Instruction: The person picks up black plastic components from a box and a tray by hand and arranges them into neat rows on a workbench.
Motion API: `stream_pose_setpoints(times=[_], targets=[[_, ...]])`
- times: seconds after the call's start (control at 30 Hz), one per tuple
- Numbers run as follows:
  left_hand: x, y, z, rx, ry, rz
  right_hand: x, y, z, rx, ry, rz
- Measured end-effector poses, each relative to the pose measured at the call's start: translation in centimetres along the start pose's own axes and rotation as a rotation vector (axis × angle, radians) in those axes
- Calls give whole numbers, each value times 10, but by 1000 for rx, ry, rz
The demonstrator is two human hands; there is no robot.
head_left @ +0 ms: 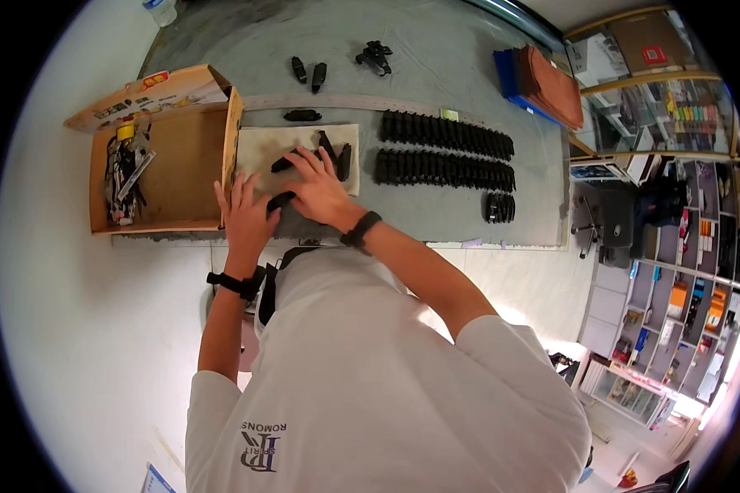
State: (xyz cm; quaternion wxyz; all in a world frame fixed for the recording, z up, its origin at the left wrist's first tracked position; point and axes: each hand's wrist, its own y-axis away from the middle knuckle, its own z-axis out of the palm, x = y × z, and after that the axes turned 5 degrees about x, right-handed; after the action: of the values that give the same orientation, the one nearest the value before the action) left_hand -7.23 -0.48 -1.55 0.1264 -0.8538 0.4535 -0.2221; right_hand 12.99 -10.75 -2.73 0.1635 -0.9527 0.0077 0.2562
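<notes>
The person leans over a grey counter (436, 74). A pale cloth (259, 148) lies flat on it, and both hands are at work on that cloth.

The left hand (242, 215) sits at the near left corner of the cloth. Its fingers are spread and only bent a little. It touches a small black part (279, 200) at the near edge of the cloth. I cannot tell if it really grips the part or just steadies it.

The right hand (319, 187) lies palm down in the middle of the cloth, fingers wide apart. It presses on more black parts (337, 158) and does not close around any of them.

To the left of the cloth stands an open cardboard box (181, 156) with tools in it. To the right of the cloth lie two long rows of black pieces (444, 152), all lined up neatly.

To do this well, I think the hands should keep the small part on the cloth so it cannot roll off. One hand should hold it still while the other fits the next piece. Slow, gentle pushes look best, because the parts are small.
</notes>
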Motion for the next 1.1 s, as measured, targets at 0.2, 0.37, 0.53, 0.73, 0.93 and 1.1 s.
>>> stream_pose_setpoints(times=[0.2, 0.37, 0.53, 0.73, 0.93, 1.1], targets=[[24, -16, -1, 41, 137, 54, 11, 37, -38, 82, -30, 73], [55, -39, 6, -9, 220, 169, 22, 75, -66, 202, -1, 141], [82, -59, 20, -100, 303, 321, 34, 110, -92, 280, 27, 256], [117, -72, 36, -148, 415, 439, 42, 141, -122, 325, 39, 333], [152, -83, 48, -169, 431, 456, 53, 169, -139, 329, 38, 354], [185, -91, 59, -173, 432, 457, 63, 193, -157, 326, 37, 385]])
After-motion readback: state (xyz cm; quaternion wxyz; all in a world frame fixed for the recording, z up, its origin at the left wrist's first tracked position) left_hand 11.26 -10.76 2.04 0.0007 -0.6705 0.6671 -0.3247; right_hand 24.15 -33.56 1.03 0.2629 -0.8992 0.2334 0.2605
